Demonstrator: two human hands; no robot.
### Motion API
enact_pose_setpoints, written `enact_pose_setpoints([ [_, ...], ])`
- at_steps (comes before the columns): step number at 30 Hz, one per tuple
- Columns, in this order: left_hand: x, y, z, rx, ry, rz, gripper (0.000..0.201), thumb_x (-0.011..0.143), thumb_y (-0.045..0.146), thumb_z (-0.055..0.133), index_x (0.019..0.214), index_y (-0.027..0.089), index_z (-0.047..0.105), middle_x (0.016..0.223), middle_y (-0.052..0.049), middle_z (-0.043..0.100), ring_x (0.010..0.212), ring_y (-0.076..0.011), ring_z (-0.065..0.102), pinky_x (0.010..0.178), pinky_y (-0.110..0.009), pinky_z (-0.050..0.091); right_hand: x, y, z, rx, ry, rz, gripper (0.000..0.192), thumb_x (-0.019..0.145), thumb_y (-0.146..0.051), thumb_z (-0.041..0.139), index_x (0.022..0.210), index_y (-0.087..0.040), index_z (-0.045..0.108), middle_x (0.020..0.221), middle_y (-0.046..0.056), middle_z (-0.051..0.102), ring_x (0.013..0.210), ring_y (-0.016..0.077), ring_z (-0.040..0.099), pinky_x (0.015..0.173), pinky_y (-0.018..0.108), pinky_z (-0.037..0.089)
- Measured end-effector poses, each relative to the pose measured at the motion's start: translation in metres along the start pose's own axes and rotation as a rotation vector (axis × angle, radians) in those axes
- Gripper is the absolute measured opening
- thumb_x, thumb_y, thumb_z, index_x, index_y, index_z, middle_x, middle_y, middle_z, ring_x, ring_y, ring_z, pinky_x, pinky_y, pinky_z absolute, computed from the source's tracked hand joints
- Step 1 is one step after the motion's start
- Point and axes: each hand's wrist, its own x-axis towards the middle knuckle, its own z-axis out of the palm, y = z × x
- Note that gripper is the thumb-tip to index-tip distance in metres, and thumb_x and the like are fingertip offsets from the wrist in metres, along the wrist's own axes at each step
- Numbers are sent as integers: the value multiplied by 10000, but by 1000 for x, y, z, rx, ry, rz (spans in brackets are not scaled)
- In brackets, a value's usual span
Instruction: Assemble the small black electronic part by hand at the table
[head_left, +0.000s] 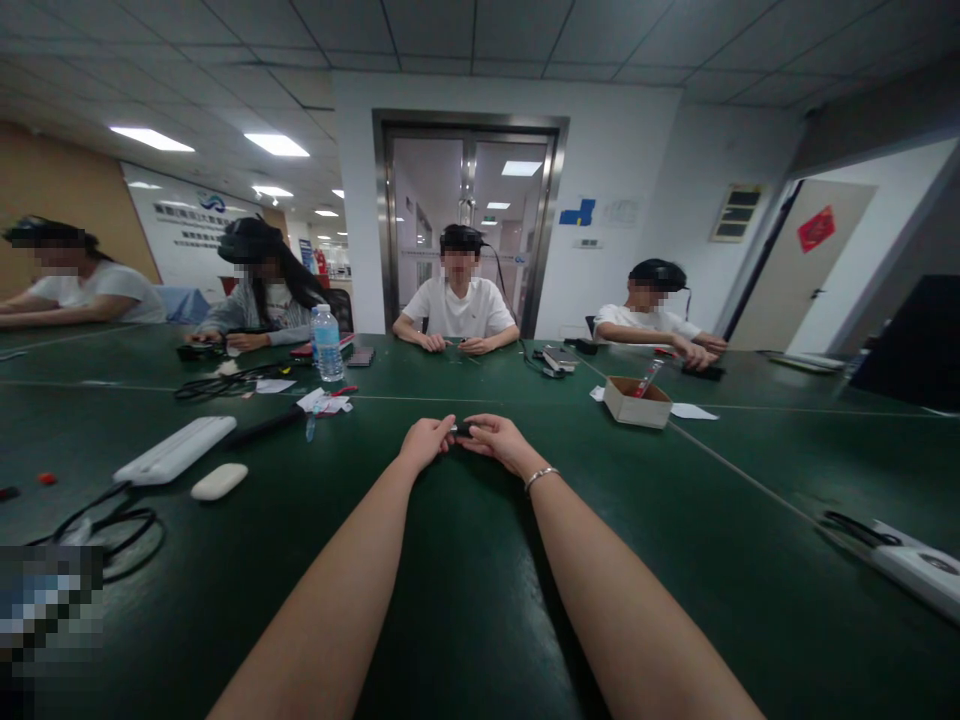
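Both my arms reach out over the green table. A small black object with a short silver-white end is between my hands, just above or on the tabletop; its exact kind is too small to make out. My left hand is closed, thumb and fingers pinching the pale end. My right hand, with a silver bracelet at the wrist, is closed around the black end. Fingers hide part of the object.
To the left lie a white power strip, a white oval case and black cables. A water bottle stands beyond. At right are a small cardboard box and another power strip. Several people sit around the table.
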Motion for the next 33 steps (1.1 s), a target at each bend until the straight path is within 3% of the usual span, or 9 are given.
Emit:
enact_pose_setpoints([
  [6,-3,3,-1,53,0,-8,640,767,671,270,548,156,580,465,-5,526,449,-127,485,521,-254,344,-3,-3,-4,14,-53,23,190,756,-1,624,919,-87,576,876,98,649,792,206,674,745,289,570],
  [12,-1,-2,2,-8,-1,35,573,759,655,328,651,155,587,544,-2,558,497,-126,499,529,-245,358,-2,-6,1,-85,-16,73,90,843,-131,581,897,-82,529,712,96,646,595,177,673,573,256,583],
  [16,-2,-2,3,-99,-45,83,431,757,559,445,740,153,588,631,-11,579,565,-124,520,546,-235,383,0,-5,4,-131,49,60,151,875,-232,552,802,-107,510,580,64,614,513,164,647,513,255,575],
  [21,-7,6,1,-274,-57,120,288,689,370,604,863,148,548,741,-19,590,609,-110,536,563,-225,406,0,-5,4,-162,49,49,212,853,-283,585,753,-118,499,566,66,610,489,160,632,478,254,568],
  [26,-9,12,1,-301,-67,19,242,776,378,491,855,154,537,771,-36,596,630,-118,557,529,-215,398,-2,-6,6,-171,41,51,207,857,-265,579,733,-123,495,534,48,594,491,161,633,480,251,566],
  [30,-8,12,2,-324,-45,34,212,746,333,543,861,156,533,780,-33,595,688,-128,568,528,-200,392,-2,-7,7,-178,45,65,198,880,-222,537,715,-125,489,532,54,600,470,155,626,476,247,561],
  [33,-7,11,3,-337,-65,6,229,795,362,472,860,151,534,710,-24,585,615,-113,550,515,-204,387,-3,-8,7,-164,34,63,192,890,-208,516,720,-123,492,545,60,608,477,155,629,485,250,561],
])
